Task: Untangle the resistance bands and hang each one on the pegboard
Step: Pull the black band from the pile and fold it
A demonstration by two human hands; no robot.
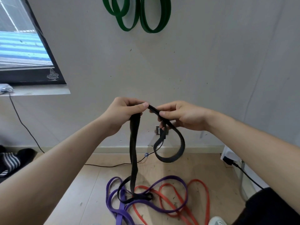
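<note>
L hand (123,114) and R hand (181,116) are raised side by side in front of me, both gripping the black band (134,151). L hand pinches a doubled stretch btwn thumb and curled fingers. R hand, just beside it, pinches the same band w/ thumb on top and fingers curled under. Btwn the two hands the band makes a short arch. Below R hand a loop of it hangs free in the air. Below L hand a long doubled length drops to the floor (90,192), where its lower end lies across the purple band (168,177) and red band (198,181). Those two lie in overlapping loops on the pale wood, purple more to the left, red to the right. A thin dark cable (105,166) runs along the floor behind them. Further back is a grey wall (194,62), w/ a window (24,46) at upper left. High on the wall, green bands (152,30) hang in loops, tops cut off by the frame edge.
</note>
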